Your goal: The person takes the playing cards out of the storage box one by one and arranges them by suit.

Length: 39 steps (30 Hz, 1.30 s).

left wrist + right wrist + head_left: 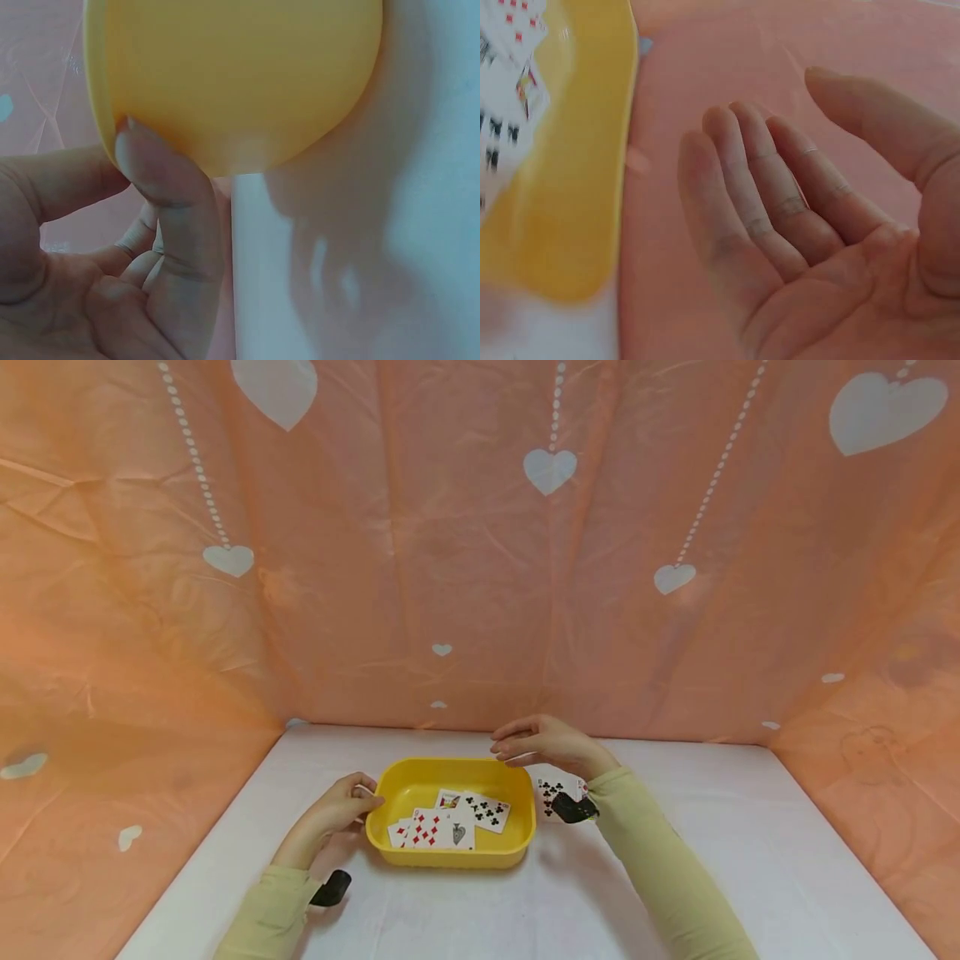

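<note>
A yellow plastic basin (450, 857) stands on the white cloth with several playing cards (442, 828) lying overlapped inside, diamonds, clubs and a spade ace among them. My left hand (337, 810) pinches the basin's left rim; in the left wrist view the thumb (165, 169) presses on the yellow wall (240, 82) and a finger lies behind the rim. Above the basin's far right corner is my right hand (551, 745), its fingers loosely stretched and nothing in the palm, as the right wrist view shows. Beneath the right wrist, more club cards (551, 793) lie beside the basin, partly hidden by a black strap end.
White cloth (420, 910) covers the table. An orange curtain with white hearts (480, 610) hangs at the back and both sides. Black wrist straps (330, 888) hang off both sleeves.
</note>
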Tool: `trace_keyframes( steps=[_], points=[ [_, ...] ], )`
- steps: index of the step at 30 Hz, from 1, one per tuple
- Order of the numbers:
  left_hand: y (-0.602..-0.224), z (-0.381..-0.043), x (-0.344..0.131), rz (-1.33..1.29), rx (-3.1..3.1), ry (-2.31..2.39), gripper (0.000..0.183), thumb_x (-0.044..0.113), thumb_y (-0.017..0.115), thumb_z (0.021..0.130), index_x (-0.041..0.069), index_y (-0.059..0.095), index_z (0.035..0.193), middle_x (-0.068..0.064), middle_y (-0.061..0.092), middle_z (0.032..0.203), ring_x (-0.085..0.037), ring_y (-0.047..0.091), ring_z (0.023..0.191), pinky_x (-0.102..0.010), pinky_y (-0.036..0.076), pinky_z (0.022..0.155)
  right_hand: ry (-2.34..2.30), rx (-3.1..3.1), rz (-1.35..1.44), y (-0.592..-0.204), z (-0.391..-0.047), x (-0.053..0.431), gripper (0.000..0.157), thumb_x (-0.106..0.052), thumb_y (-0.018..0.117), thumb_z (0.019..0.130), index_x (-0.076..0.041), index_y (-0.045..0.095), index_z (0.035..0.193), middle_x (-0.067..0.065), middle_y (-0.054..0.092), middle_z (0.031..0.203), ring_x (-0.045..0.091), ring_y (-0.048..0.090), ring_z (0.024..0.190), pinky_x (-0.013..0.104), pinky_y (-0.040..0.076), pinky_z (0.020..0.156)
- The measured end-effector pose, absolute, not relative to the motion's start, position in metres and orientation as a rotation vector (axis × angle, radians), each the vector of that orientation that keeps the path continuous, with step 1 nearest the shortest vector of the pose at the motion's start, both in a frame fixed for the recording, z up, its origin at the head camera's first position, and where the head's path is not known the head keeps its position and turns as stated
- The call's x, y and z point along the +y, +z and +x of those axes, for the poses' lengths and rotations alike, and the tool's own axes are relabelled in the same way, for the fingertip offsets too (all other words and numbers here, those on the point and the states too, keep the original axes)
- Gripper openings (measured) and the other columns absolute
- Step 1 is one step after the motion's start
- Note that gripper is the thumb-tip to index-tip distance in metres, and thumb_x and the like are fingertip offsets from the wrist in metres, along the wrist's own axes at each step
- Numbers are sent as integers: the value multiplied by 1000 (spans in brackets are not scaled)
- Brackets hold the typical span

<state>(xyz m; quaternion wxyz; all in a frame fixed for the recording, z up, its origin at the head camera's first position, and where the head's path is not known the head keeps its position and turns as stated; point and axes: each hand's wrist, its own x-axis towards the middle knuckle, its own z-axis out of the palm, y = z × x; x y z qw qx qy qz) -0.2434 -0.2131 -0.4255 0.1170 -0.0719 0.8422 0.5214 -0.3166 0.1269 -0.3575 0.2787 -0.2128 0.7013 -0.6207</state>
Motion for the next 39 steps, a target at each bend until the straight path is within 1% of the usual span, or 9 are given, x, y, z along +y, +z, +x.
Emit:
trace_keyframes(
  steps=[5, 9, 19, 21, 24, 28, 32, 36, 39],
  points=[
    [-425, -242, -213, -203, 2461, 1524, 26, 11, 60, 93, -2, 46, 112, -13, 59, 89, -23, 57, 73, -34, 50, 61, -1572, 1883, -609, -364, -322, 86, 35, -7, 63, 92, 5, 57, 124, 26, 59, 121, 43, 53, 115, 49, 43, 95],
    [-423, -241, -214, -202, 2472, 1510, 28, 13, 61, 93, -2, 47, 113, -12, 58, 87, -23, 56, 72, -33, 50, 61, -1480, 1914, -646, -373, -324, 62, 36, -9, 64, 92, 7, 58, 123, 23, 62, 118, 42, 55, 113, 48, 44, 94],
    [-426, -242, -214, -198, 2470, 1522, 24, 10, 61, 92, 0, 47, 109, -12, 57, 84, -22, 56, 69, -32, 49, 57, -1316, 1907, -635, -404, -327, 31, 32, -4, 61, 92, 11, 58, 119, 27, 62, 113, 43, 59, 106, 48, 46, 92],
    [-427, -242, -214, -195, 2466, 1531, 24, 10, 61, 92, 0, 47, 109, -11, 57, 83, -22, 56, 68, -32, 49, 57, -1288, 1916, -642, -410, -328, 28, 30, -5, 62, 92, 11, 60, 118, 26, 64, 110, 41, 60, 102, 48, 47, 90],
    [-427, -242, -214, -190, 2469, 1535, 24, 11, 61, 92, -1, 47, 108, -11, 58, 83, -22, 56, 68, -32, 49, 57, -1256, 1941, -639, -415, -327, 23, 29, -6, 63, 91, 10, 61, 116, 24, 65, 108, 32, 63, 94, 45, 49, 89],
    [-428, -242, -215, -180, 2464, 1546, 24, 10, 61, 92, -1, 47, 108, -11, 58, 83, -22, 56, 67, -31, 48, 57, -1191, 1987, -627, -419, -323, 21, 29, -9, 64, 91, 6, 62, 116, 19, 67, 103, 19, 58, 83, 40, 50, 84],
    [-428, -241, -215, -162, 2461, 1561, 24, 9, 62, 92, -1, 47, 107, -11, 57, 82, -21, 56, 65, -30, 47, 54, -1114, 2019, -621, -419, -319, 18, 27, -13, 65, 90, 0, 63, 113, 13, 65, 93, 15, 55, 78, 33, 50, 75],
    [-427, -241, -215, -157, 2460, 1559, 25, 10, 62, 92, -1, 46, 107, -11, 57, 81, -20, 55, 65, -30, 47, 54, -1021, 2062, -670, -418, -318, 16, 24, -13, 64, 90, -1, 65, 111, 5, 60, 80, 12, 48, 68, 25, 43, 64],
    [-426, -242, -215, -152, 2460, 1551, 26, 11, 62, 92, -1, 46, 108, -10, 56, 81, -20, 55, 66, -30, 47, 55, -967, 2109, -684, -417, -318, 16, 20, -11, 65, 90, -1, 68, 107, 1, 58, 75, 10, 42, 61, 24, 37, 58]
  ],
)
